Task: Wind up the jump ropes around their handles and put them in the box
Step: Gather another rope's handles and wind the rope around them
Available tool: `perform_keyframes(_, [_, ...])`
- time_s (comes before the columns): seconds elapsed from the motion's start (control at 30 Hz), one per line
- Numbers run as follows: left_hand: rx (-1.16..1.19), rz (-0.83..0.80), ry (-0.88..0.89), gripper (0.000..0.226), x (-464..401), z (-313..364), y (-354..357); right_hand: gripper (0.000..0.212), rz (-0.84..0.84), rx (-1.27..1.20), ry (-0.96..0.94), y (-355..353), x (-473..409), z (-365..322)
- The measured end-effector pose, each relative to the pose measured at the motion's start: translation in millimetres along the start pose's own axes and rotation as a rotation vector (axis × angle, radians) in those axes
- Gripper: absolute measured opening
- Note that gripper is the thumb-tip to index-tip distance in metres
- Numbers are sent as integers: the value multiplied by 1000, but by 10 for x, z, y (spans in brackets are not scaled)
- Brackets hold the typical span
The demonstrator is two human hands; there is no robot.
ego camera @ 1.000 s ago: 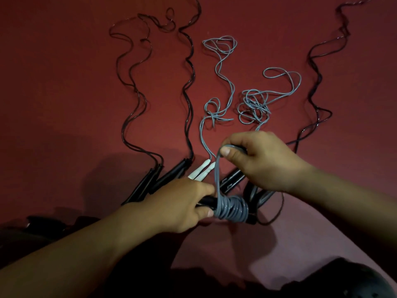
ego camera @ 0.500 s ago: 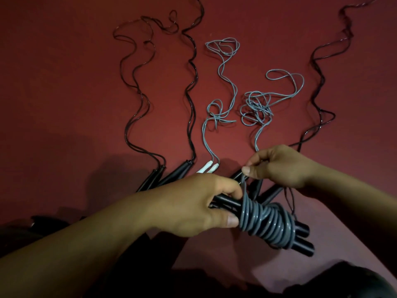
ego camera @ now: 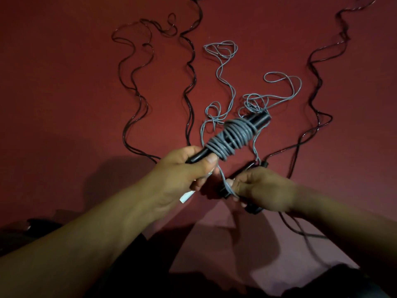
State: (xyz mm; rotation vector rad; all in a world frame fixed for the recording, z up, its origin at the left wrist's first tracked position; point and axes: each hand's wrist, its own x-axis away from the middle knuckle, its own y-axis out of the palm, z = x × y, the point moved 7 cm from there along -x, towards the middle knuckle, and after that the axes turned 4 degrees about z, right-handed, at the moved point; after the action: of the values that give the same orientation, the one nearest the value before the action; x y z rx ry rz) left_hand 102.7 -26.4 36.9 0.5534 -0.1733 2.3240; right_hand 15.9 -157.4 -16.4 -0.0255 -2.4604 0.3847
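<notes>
the left hand (ego camera: 182, 171) is closed around the near end of a pair of black handles (ego camera: 258, 120), held together and tilted up and away to the right, lifted off the red surface (ego camera: 64, 82). a thick coil of grey rope (ego camera: 233, 134) is wrapped around the middle of the handles, just beyond the left thumb. a strand of that grey rope drops from the coil to the right hand (ego camera: 260, 189), which is closed, pinching the strand between thumb and fingers. the loose rest of the grey rope (ego camera: 279, 87) lies in tangled loops on the surface beyond the handles. another grey rope (ego camera: 221, 67) runs beside it, with a white handle tip (ego camera: 187, 196) showing under the left hand. black ropes (ego camera: 133, 87) lie wavy on the left, and another black rope (ego camera: 318, 87) lies on the right, its dark handles (ego camera: 250, 166) partly hidden by the right hand. no box can be made out.
</notes>
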Motion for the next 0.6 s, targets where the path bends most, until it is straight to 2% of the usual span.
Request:
perform_keyframes(0.13, [-93, 144, -112, 15, -48, -248, -159, 55, 39, 266, -52, 52, 24, -48])
perform_keyframes(0.23, [-170, 231, -159, 15, -55, -414, -240, 54, 131, 451, -185, 45, 83, -160])
perform_keyframes(0.4, [-309, 312, -167, 12, -86, -551, -357, 48, 167, 508, -413, 132, 163, -397])
perform_keyframes(0.5, [-440, 315, -161, 11, -97, -601, -391, 42, 180, 499, -427, 126, 159, -425])
perform_keyframes(0.6, [-547, 313, -136, 16, -96, -608, -408, 28, 182, 526, -423, 110, 164, -402])
